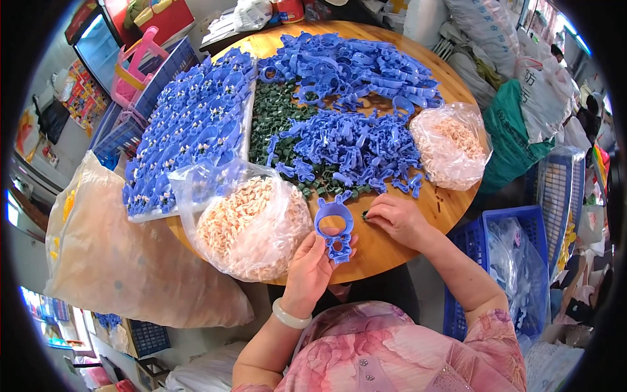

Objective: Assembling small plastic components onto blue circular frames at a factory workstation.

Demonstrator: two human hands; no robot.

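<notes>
My left hand [309, 269] grips a blue plastic figure frame [335, 225] by its lower end; it has a large round hole and two ear-like tips on top. To its right, my right hand [396, 219] pinches a small dark green piece [365, 215] just above the table's near edge. Beyond my hands lies a heap of small blue plastic parts [353, 147], with dark green pieces [277, 117] spread beside and under it. A larger pile of blue frames [353, 65] covers the far side of the round wooden table [450, 202].
On the left, a tray of blue pieces [189, 124] fills the table edge. Open clear bags of cream-coloured bits stand near left [241, 219] and at the right [450, 147]. A big sack [130, 255] leans at left; a blue crate [516, 261] sits at right.
</notes>
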